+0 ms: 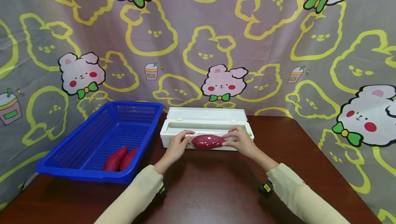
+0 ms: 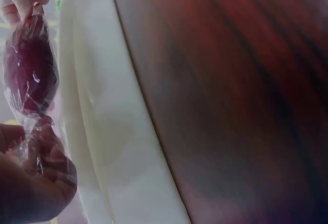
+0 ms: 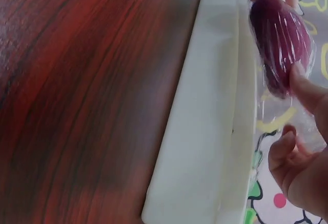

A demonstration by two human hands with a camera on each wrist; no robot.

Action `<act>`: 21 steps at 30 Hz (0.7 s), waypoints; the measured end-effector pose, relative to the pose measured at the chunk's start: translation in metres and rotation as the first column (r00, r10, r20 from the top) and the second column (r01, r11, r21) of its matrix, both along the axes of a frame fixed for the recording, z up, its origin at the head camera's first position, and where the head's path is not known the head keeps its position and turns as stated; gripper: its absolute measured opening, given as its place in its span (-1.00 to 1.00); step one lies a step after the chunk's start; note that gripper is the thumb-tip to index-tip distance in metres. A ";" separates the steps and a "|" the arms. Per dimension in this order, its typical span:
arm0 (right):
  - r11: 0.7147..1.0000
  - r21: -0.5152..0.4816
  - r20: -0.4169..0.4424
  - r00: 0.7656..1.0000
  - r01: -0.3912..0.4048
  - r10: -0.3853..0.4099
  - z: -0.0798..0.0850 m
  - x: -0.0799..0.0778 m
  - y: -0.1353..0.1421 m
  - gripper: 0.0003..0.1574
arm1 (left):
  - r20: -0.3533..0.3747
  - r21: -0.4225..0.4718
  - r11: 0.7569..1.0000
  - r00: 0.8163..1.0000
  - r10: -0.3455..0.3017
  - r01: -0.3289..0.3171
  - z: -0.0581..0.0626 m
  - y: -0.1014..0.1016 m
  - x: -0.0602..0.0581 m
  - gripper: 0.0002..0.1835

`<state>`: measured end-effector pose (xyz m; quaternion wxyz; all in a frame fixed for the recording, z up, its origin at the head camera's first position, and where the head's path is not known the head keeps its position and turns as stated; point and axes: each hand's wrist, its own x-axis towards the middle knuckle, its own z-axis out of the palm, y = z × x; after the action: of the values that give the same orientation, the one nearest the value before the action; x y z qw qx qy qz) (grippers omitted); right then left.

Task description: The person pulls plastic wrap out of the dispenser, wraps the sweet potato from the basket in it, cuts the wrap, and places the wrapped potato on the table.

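We have one film-wrapped sweet potato held level at the front edge of the open white box, our left hand pinching the bunched clear film at one end, our right hand part-curled, gripping the other. We judge this to be the wrapping step, the next move calling for tightly twisted ends; beyond, our blue basket holds two unwrapped sweet potatoes.

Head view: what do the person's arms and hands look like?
Left hand and right hand bare, no gloves. Left sleeve and right sleeve plain cream, loose, ending short of the wrists. Small dark device with yellow marking at each cuff; no cables visible.
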<state>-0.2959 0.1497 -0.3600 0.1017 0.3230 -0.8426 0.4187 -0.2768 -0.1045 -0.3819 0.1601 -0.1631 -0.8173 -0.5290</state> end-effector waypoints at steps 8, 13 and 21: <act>0.996 -0.089 0.048 0.999 -0.020 0.025 -0.003 0.002 -0.003 -0.74 | -0.042 -0.067 0.998 0.999 0.010 -0.012 -0.004 0.000 -0.002 -0.74; 0.990 -0.138 0.100 0.994 -0.035 0.049 0.002 0.009 -0.004 -0.75 | 0.003 -0.079 0.996 0.999 -0.032 0.032 -0.004 -0.001 -0.001 -0.75; 0.994 -0.109 0.138 0.990 -0.014 0.029 -0.020 -0.008 0.004 -0.75 | -0.123 -0.291 0.949 0.979 -0.161 0.119 -0.007 -0.007 -0.005 -0.55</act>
<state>-0.3044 0.1534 -0.3801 0.0554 0.2959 -0.8203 0.4862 -0.2819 -0.1115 -0.3889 0.1564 -0.2800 -0.8567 -0.4040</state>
